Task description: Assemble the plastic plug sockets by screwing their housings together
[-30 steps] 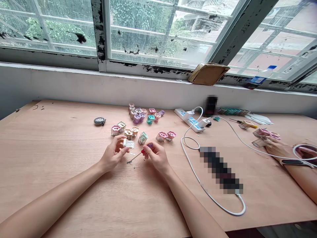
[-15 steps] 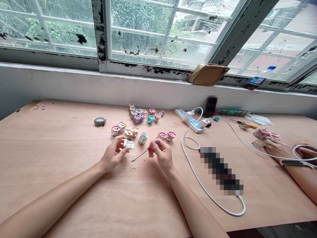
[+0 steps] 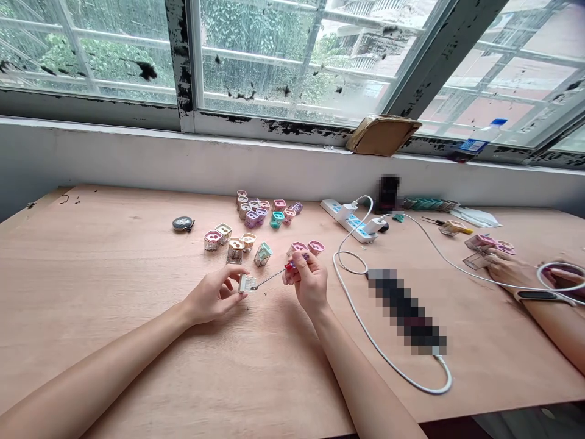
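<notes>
My left hand is closed on a small clear plastic container with a pale rim, which lies tilted on its side between thumb and fingers. My right hand grips a screwdriver by its red and purple handle. The long metal shaft points down to the left, and its tip meets the clear end of the container. On the wood below lie tiny screw-like bits. Just beyond my hands stand similar containers with coloured rims, among them a mint one, an orange one and a pink one.
More coloured containers cluster near the wall. A round dark object sits at left. To the right are a power strip, a looping white cable and a blurred-out dark object. At far right another person's hand touches pink containers.
The screwdriver tip has risen from near the tabletop to the container. My left hand has shifted slightly right and down, turning the container. My right hand has moved a little right.
</notes>
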### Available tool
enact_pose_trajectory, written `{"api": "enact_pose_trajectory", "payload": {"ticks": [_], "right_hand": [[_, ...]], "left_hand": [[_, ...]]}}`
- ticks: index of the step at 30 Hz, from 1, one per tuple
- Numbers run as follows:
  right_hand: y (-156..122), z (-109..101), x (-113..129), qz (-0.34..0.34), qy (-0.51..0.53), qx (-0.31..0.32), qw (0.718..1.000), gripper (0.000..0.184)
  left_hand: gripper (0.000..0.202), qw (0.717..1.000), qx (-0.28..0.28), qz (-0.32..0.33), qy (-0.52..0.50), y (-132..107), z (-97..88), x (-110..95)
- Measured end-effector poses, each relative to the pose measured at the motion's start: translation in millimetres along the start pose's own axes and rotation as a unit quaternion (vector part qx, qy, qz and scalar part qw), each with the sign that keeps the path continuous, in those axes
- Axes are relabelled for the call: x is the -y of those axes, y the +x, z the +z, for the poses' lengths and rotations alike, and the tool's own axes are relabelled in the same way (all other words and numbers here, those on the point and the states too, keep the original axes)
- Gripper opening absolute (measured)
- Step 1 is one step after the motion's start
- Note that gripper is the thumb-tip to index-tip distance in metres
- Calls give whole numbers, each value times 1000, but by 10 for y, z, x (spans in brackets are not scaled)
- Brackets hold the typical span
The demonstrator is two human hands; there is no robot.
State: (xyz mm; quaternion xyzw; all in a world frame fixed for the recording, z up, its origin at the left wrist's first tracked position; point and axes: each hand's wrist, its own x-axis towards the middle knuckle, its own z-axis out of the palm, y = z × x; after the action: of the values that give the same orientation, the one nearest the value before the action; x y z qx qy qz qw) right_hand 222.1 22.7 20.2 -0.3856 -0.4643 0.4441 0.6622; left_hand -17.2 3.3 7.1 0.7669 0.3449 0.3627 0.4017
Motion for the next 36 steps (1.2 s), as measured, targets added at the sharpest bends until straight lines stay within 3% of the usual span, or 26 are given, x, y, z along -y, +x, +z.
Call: {"api": "enact_pose_trajectory", "payload": {"ticks": [22,36], "right_hand": [[-25,4,-58,-37,-2,29,999,42],[-43,36,-11,-47,-8,19,999,42]], "left_hand": [[35,998,13,-30,-51,30,-16,-30],[26,1000,-1,11,18,42,-2,12]]}}
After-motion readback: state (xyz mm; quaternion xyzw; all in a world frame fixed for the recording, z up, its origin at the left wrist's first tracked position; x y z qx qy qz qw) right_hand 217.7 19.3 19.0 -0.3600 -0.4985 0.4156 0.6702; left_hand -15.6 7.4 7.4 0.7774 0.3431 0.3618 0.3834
